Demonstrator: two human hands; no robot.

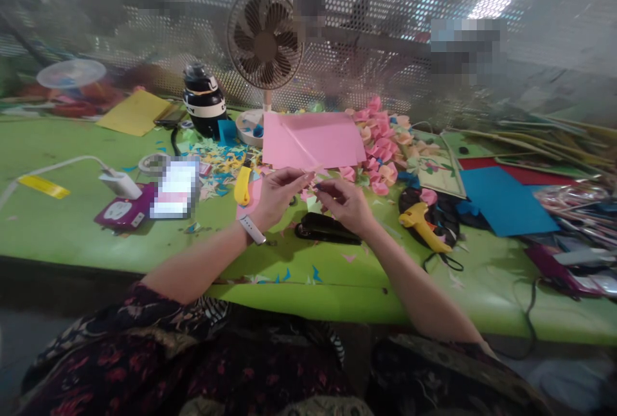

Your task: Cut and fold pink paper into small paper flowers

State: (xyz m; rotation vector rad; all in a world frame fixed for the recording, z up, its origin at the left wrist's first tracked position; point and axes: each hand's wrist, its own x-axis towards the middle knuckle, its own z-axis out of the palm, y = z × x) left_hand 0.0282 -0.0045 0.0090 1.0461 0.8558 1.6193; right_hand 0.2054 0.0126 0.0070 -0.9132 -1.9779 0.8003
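My left hand (279, 194), with a white watch band (253, 229) at its wrist, is closed in a pinch near the middle of the table. Close by on its right, my right hand (346, 205) is pinched too, its fingertips near a small dark spot. What lies between the fingertips is too small to make out. Behind both hands rests a pink paper sheet (318, 139). Just below them lies a black stapler (325, 228). A yellow-handled tool (243, 186) is left of my left hand. Right of my right arm, a yellow glue gun (427, 226) lies on a dark round stand.
Pink and peach paper flowers (378, 146) are heaped behind on the right. Coloured paper scraps (222, 165) cover the left middle. A fan (265, 40), a black bottle (205, 104), a phone (174, 189) and blue paper (506, 200) stand or lie around.
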